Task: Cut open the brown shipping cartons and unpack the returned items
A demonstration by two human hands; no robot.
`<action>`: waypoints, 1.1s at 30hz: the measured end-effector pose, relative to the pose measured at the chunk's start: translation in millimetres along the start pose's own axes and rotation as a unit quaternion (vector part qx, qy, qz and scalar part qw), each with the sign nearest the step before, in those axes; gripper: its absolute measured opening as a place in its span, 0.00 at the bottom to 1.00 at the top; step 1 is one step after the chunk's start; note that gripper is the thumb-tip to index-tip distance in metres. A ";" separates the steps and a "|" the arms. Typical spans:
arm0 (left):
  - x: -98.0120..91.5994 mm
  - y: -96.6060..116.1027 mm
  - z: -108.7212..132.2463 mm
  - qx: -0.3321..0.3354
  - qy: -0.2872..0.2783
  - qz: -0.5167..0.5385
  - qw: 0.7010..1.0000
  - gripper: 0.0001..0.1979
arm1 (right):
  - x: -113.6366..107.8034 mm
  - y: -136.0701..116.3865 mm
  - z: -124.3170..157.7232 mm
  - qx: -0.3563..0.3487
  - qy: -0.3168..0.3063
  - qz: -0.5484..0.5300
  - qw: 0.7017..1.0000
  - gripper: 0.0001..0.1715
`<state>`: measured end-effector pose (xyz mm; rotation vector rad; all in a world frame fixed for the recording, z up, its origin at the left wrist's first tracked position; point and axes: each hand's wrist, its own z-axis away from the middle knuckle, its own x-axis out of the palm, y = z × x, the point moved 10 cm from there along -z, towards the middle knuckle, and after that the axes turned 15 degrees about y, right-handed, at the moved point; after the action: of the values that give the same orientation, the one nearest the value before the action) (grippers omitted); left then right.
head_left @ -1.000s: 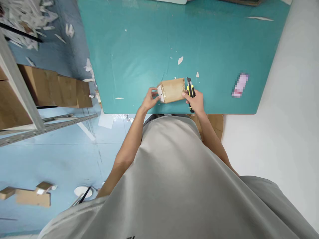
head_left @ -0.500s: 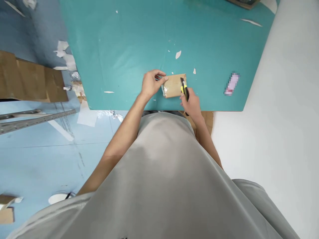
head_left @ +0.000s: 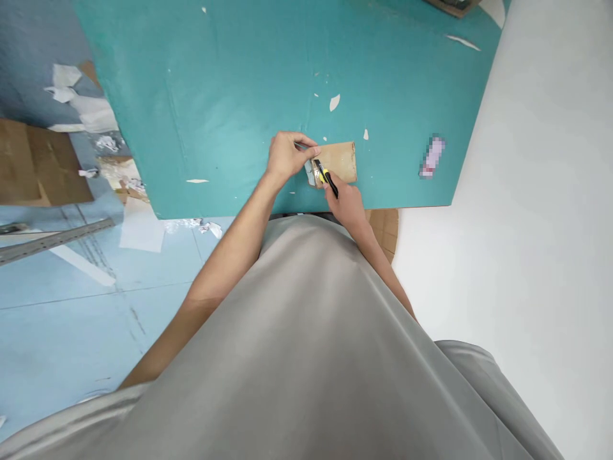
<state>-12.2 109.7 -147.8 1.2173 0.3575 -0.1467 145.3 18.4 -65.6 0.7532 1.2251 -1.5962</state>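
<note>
A small cardboard box [head_left: 341, 161] lies near the front edge of the green table [head_left: 230, 96], with shiny clear tape on its left end. My left hand [head_left: 286, 156] grips the box's upper left corner between thumb and fingers. In my right hand [head_left: 347, 203] is a black and yellow box cutter [head_left: 328, 180], fingers wrapped round its handle. The cutter's tip is over the taped left end of the box. Whether the blade touches the tape, I cannot tell.
White paper scraps [head_left: 334, 102] are scattered over the table. A blurred pinkish item [head_left: 432, 156] lies at the right. Left of the table, on the floor, are a large cardboard box [head_left: 43, 163], a metal bar [head_left: 57, 241] and paper waste [head_left: 93, 114]. A white surface [head_left: 536, 223] borders the right side.
My right hand has moved the box cutter left, from the box's right end to its taped left end. My left hand stays on the box. The whole view has shifted slightly.
</note>
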 end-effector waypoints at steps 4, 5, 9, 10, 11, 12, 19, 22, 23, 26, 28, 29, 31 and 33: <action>0.4 -1.7 -0.5 -0.012 0.003 -0.013 1.000 0.10 | -2.6 -14.1 3.2 0.051 -0.023 0.023 0.998 0.32; 0.0 -1.8 0.4 -0.015 0.005 -0.017 1.000 0.09 | -4.2 -17.8 5.4 0.061 -0.028 0.032 0.997 0.32; -3.1 -0.4 6.6 -0.029 0.011 -0.037 0.999 0.07 | -9.2 -26.3 21.2 0.091 -0.066 0.069 0.991 0.31; -4.0 0.3 7.8 -0.030 0.013 -0.042 0.999 0.07 | -10.2 -26.9 26.1 0.098 -0.080 0.079 0.989 0.31; -4.9 0.8 8.6 -0.031 0.015 -0.047 0.998 0.06 | -11.3 -27.4 30.8 0.103 -0.092 0.088 0.986 0.31; -5.8 1.3 8.9 -0.029 0.019 -0.051 0.998 0.06 | -12.4 -28.1 35.2 0.106 -0.104 0.095 0.984 0.32; -8.9 1.4 10.9 0.008 0.034 -0.021 0.999 0.11 | -21.2 -26.8 55.4 0.078 -0.097 0.064 0.990 0.30; -15.0 1.8 21.0 0.029 0.027 -0.001 0.999 0.18 | -35.1 -4.2 49.5 0.078 0.007 0.006 0.997 0.32; -16.8 2.0 25.6 0.039 0.020 -0.001 0.999 0.22 | -41.9 8.8 45.1 0.089 0.056 -0.007 0.994 0.34; -17.4 3.8 38.5 0.090 -0.013 -0.038 0.995 0.32 | -52.5 47.3 28.2 0.116 0.165 -0.020 0.979 0.37; -12.6 4.7 43.6 0.131 -0.036 -0.079 0.987 0.36 | -45.6 61.5 14.7 0.111 0.176 -0.025 0.978 0.38; -9.2 4.5 44.7 0.149 -0.046 -0.098 0.983 0.37 | -39.6 64.5 8.7 0.105 0.168 -0.028 0.980 0.38; -1.4 3.0 44.9 0.174 -0.063 -0.126 0.975 0.38 | -27.8 65.7 0.7 0.096 0.146 -0.028 0.984 0.37; 5.5 0.1 44.9 0.183 -0.076 -0.146 0.969 0.40 | -19.7 65.1 -1.6 0.099 0.127 -0.020 0.987 0.35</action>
<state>1.5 68.2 -136.2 1.5003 0.3841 -0.5791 212.9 23.2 -72.3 1.0930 1.2789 -1.7105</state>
